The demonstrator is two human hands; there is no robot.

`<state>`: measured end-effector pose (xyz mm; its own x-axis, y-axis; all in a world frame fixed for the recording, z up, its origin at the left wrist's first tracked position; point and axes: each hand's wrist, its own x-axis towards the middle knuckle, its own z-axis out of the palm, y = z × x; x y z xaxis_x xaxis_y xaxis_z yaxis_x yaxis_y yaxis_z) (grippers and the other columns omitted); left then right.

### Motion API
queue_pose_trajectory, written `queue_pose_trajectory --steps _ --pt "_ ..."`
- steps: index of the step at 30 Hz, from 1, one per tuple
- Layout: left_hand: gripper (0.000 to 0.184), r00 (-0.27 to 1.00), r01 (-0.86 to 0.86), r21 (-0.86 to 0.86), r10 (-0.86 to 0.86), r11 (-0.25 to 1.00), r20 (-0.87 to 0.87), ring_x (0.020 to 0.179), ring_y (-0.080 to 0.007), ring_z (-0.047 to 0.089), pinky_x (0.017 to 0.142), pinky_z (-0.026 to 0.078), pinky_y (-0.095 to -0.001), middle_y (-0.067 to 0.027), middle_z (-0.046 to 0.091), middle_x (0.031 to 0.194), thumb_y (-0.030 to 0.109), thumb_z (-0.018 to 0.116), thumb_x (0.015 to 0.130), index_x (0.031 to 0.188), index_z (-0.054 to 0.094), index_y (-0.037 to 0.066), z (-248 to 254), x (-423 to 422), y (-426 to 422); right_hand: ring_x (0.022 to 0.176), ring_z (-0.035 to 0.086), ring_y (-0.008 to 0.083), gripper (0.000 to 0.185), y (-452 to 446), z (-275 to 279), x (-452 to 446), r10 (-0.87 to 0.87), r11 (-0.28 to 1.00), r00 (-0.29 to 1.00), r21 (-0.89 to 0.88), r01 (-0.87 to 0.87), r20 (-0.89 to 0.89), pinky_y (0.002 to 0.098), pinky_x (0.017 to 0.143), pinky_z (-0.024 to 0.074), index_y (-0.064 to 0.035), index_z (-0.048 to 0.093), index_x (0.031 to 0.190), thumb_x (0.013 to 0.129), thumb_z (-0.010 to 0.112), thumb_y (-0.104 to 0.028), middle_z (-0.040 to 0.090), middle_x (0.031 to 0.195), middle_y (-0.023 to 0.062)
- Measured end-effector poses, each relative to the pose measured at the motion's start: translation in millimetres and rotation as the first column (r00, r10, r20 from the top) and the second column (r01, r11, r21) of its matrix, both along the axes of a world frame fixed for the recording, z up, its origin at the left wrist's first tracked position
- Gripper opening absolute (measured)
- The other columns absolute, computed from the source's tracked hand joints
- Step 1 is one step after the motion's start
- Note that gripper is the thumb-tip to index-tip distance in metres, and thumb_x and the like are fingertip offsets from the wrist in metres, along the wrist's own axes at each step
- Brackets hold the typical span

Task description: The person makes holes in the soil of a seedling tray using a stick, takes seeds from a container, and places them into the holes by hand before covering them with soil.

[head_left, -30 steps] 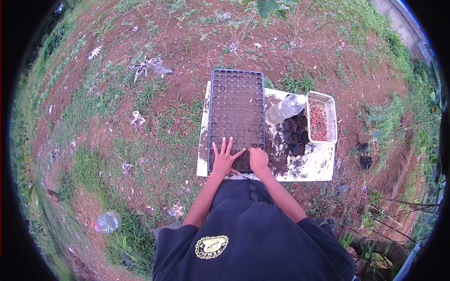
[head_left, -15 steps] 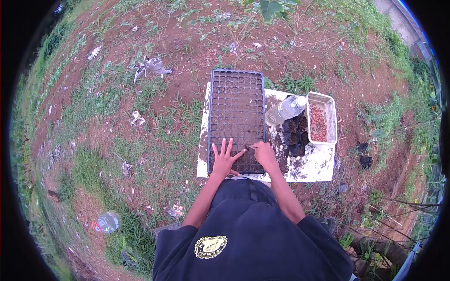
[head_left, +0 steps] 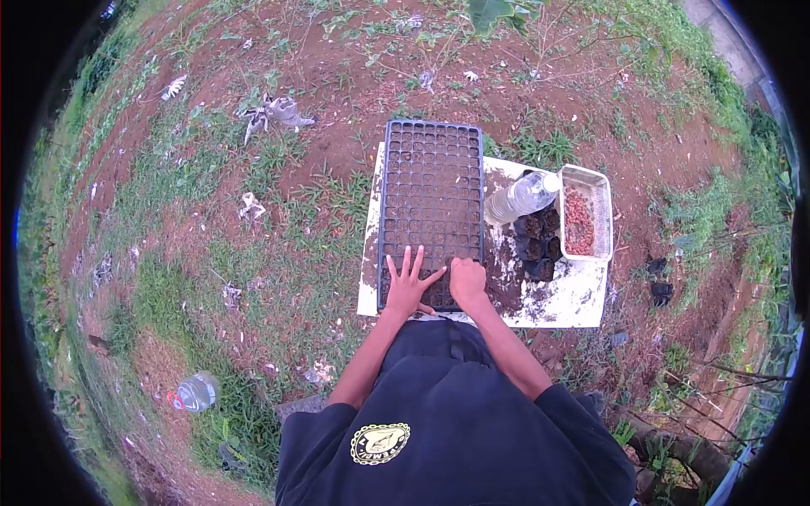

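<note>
A long black seedling tray [head_left: 434, 181], its cells filled with dark soil, lies on a white board [head_left: 561, 299]. My left hand [head_left: 407, 291] rests flat with spread fingers on the tray's near left part. Beside it, my right hand [head_left: 468, 282] is closed over the near right cells, knuckles up and fingertips hidden. Whether it holds anything cannot be made out. Right of the tray, a clear plastic bottle [head_left: 523, 198] leans over small black soil-filled pots [head_left: 538, 246]. Next to them stands a white plastic basket [head_left: 601, 207] with reddish seed-like pieces [head_left: 578, 221].
Soil is scattered over the board. Around it spreads reddish ground with grass and weeds. A large clear bottle [head_left: 197, 393] lies at the lower left, and crumpled grey litter [head_left: 278, 112] sits at the upper left. Branches [head_left: 688, 447] are at the lower right.
My right hand has turned from a pointing index finger to a closed shape, knuckles up, slightly nearer my left hand. The left hand stays spread on the tray. The view has shifted slightly.
</note>
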<state>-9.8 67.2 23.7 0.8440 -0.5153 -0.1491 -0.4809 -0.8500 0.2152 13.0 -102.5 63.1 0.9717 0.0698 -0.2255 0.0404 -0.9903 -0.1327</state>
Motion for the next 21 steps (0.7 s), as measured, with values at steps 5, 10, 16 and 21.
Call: queue_pose_trajectory --steps 5,10,16,21 --pt "0.128 1.0 -0.003 0.004 0.003 1.0 -0.013 0.151 -0.0472 0.007 0.11 0.01 -0.0784 -0.0211 0.007 0.165 0.071 0.081 0.041 0.154 0.024 0.05 1 1 -1 0.082 0.071 0.037 0.012 -20 -2 -11 -0.183 0.968 0.983 0.177 0.177 0.022 0.0481 0.074 0.0556 -0.0061 0.07 0.089 0.087 0.059 -0.011 0.07 0.088 0.0198" --pt "0.129 1.0 0.008 -0.01 -0.008 1.0 -0.004 0.151 -0.0474 0.006 0.109 0.01 -0.0785 -0.0213 0.007 0.165 0.072 0.08 0.041 0.154 0.023 0.05 0 2 1 0.084 0.07 0.0368 0.016 -22 8 1 -0.146 0.981 0.989 0.131 0.142 0.024 0.0478 0.077 0.0544 -0.0109 0.072 0.091 0.089 0.056 -0.013 0.07 0.085 0.0177" --pt "0.127 1.0 0.003 0.033 -0.002 0.999 -0.012 0.15 -0.048 0.007 0.109 0.01 -0.0787 -0.0212 0.007 0.165 0.073 0.079 0.042 0.154 0.025 0.05 0 1 -1 0.086 0.07 0.0355 0.01 -20 -13 15 -0.087 0.991 0.996 0.104 0.088 -0.013 0.0464 0.077 0.0546 -0.0081 0.069 0.088 0.086 0.06 -0.012 0.07 0.089 0.0174" --pt "0.125 1.0 0.01 0.031 -0.011 0.999 0.023 0.15 -0.0473 0.007 0.109 0.01 -0.0788 -0.0212 0.008 0.165 0.075 0.078 0.041 0.153 0.028 0.049 -2 1 1 0.09 0.071 0.0332 0.011 -27 -2 20 -0.205 0.966 0.977 0.145 0.213 -0.067 0.0465 0.081 0.0545 -0.0152 0.074 0.089 0.084 0.064 -0.014 0.073 0.093 0.0129"
